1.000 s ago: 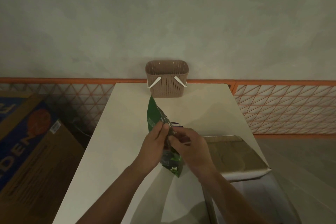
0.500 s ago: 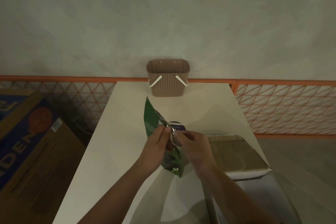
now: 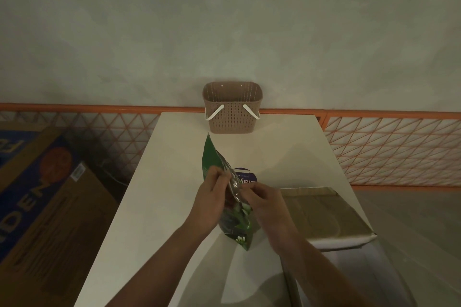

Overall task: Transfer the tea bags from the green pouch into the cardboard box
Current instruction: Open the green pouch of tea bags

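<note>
**Both hands at the mouth of the green pouch**

The green pouch (image 3: 235,222) stands upright near the middle of the white table (image 3: 159,207), its lower corner at or just above the tabletop (contact cannot be told from this angle); its top edge runs up and away toward the far side, ending in a pointed green corner. The left hand (image 3: 209,200) pinches the left side of the pouch's mouth between thumb and curled fingers; the right hand (image 3: 265,203) pinches the right side of the same opening, fingers curled in toward the silvery inner lining; the two hands sit close together, with the pouch's mouth between them. A purple label shows on the pouch just beyond the right hand's knuckles; its lettering is partly hidden. No tea bag can be made out inside the pouch in this dim light.

The cardboard box (image 3: 321,214) lies on the near right part of the table, just to the right of the right hand and forearm; whether its top is open cannot be told.

At the far edge of the table stands a brown woven basket (image 3: 233,109) with white handles folded down, against the grey wall. To the left of the table, on the floor, rests a large printed carton (image 3: 42,197); an orange lattice railing (image 3: 389,147) runs along the far side.
</note>
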`<move>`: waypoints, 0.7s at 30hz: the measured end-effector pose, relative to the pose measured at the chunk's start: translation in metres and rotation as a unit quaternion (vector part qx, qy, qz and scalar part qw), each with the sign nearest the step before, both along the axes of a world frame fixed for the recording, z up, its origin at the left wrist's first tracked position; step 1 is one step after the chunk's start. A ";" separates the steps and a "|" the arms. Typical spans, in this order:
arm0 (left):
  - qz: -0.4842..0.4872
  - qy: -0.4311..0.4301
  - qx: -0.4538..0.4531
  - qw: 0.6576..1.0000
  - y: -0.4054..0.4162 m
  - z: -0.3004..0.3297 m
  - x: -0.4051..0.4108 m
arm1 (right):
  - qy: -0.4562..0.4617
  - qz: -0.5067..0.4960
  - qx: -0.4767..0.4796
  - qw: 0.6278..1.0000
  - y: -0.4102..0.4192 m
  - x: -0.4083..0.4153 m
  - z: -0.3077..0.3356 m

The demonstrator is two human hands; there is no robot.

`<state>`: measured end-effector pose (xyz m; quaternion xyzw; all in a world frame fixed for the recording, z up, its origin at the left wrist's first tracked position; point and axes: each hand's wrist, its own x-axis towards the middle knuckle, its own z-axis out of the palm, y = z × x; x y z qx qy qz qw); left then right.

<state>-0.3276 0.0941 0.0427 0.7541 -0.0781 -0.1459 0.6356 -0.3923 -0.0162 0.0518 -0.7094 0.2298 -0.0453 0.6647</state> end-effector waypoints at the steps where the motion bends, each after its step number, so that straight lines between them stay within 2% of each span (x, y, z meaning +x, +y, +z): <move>1: 0.002 -0.017 0.017 1.000 -0.002 0.001 0.001 | 0.002 0.002 0.000 1.000 -0.001 0.001 0.000; 5: -0.006 -0.067 0.041 0.997 -0.006 0.002 0.002 | -0.011 0.011 -0.011 1.000 -0.002 0.005 0.003; 11: -0.019 0.028 -0.035 0.999 0.000 0.009 0.007 | -0.062 0.020 -0.056 0.996 -0.005 0.012 0.001; 13: -0.031 0.041 -0.043 0.998 0.001 0.007 0.008 | -0.055 0.009 -0.023 0.998 -0.006 0.012 -0.002; 16: -0.033 0.055 -0.056 0.996 0.001 0.005 0.005 | -0.031 0.004 0.076 0.997 -0.008 0.011 -0.005; 21: -0.004 0.101 -0.116 0.988 -0.004 -0.001 -0.002 | -0.011 0.005 0.260 0.966 -0.010 0.013 -0.007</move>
